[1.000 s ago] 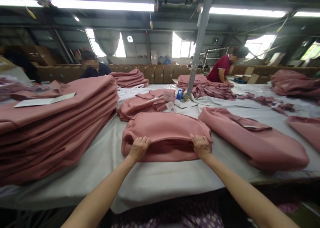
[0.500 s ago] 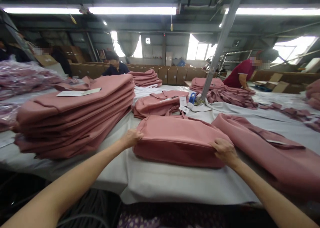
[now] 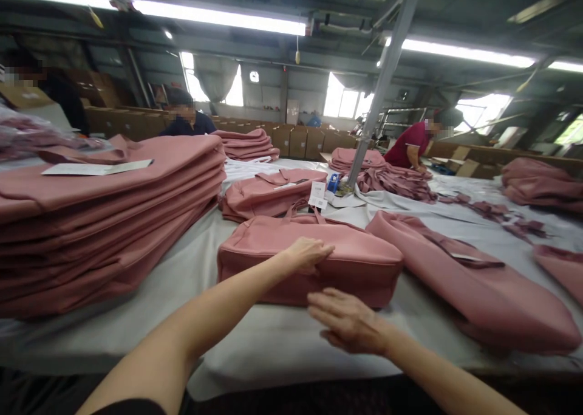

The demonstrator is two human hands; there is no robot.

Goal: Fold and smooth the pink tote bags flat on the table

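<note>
Left hand (image 3: 310,255) at front edge of pink bag (image 3: 282,236), grip unclear; right hand (image 3: 346,322) spread, empty, just below. Bag before hands squared, seemingly shaped; slumped bag (image 3: 455,281) rightward, seemingly not yet.

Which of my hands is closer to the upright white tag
Left. Your left hand is at the top front edge of the bag, nearer you than the white tag; your right hand is farther from it, lower, in front of the bag.

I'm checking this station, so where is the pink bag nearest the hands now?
In the head view, the pink bag lies near the middle, between the bag stack on the left and another bag on the right.
</note>
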